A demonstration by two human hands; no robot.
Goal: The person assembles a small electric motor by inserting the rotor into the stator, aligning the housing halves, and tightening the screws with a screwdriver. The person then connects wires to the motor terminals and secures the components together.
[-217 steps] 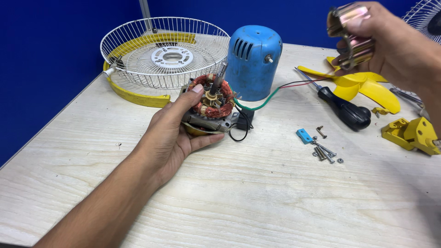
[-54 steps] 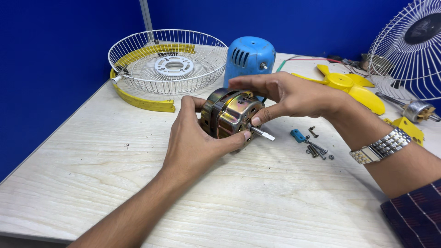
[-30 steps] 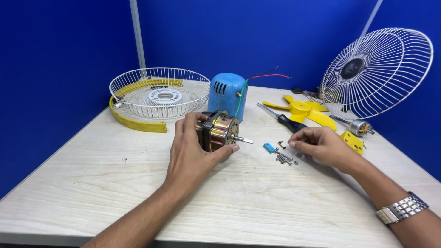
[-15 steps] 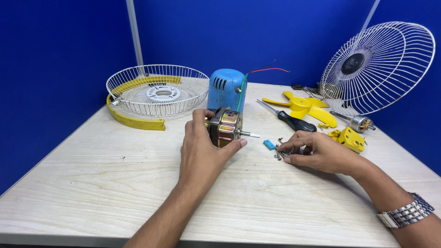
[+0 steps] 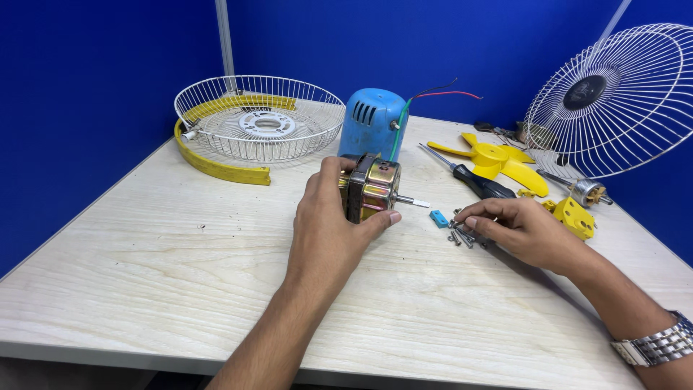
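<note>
Fingers of the right hand (image 5: 523,231), which half a second before hovered over the screws (image 5: 462,235), had pinched down among them; the left hand (image 5: 332,224) kept the motor (image 5: 372,188) clasped upright on the table (image 5: 144,289).

Glossy metal motor (image 5: 373,189), matt wooden table (image 5: 159,267)

The left hand (image 5: 328,231) covers the near side of the gold-coloured metal fan motor (image 5: 372,188), so its rear end cannot be seen. The right hand's fingers (image 5: 480,217) hide part of the small heap of grey screws (image 5: 457,235); their count is too small to tell. The round white wire fan guard (image 5: 613,101) is cut off by the right edge.
</note>
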